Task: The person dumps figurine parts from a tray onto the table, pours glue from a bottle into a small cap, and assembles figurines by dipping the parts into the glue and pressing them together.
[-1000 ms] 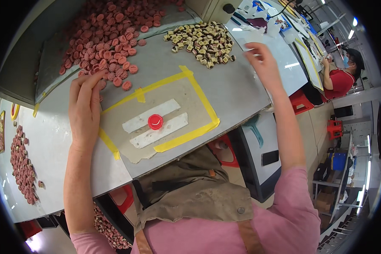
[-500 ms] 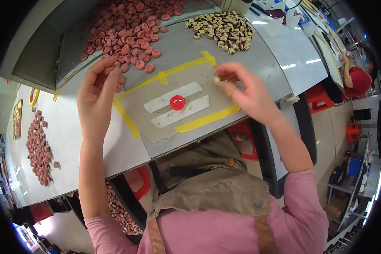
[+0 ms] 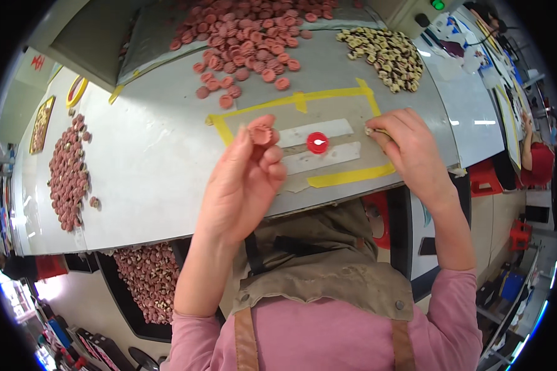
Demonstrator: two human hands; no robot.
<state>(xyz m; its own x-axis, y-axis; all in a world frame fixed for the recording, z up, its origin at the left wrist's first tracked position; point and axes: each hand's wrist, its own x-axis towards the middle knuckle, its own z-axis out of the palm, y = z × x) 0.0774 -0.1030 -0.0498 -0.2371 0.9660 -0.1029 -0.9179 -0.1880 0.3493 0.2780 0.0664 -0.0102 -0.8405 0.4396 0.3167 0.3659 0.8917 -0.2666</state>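
Note:
My left hand (image 3: pixel 238 182) is raised over the near left part of the taped work area, closed on a pink round piece with a ridged rim (image 3: pixel 262 135) that faces up like a small cup. My right hand (image 3: pixel 414 148) pinches a small cream piece (image 3: pixel 369 131) between thumb and fingertips, at the right side of that area. Between the hands a red round disc (image 3: pixel 317 143) with a white mark lies across two white strips (image 3: pixel 340 154). Loose pink pieces (image 3: pixel 254 46) are heaped at the back, and cream-and-dark small pieces (image 3: pixel 390 59) form a pile at back right.
Yellow tape (image 3: pixel 346 177) borders the work sheet. At far left lie a heap of pink-and-cream pieces (image 3: pixel 68 176) and a yellow-framed tray (image 3: pixel 42 125). Below the table edge stands a black bin (image 3: pixel 114 290) of similar pieces. Someone in red (image 3: pixel 538 164) sits at far right.
My left hand has come from the pink heap toward me and now holds a pink piece. My right hand still pinches the cream piece. The view has shifted left.

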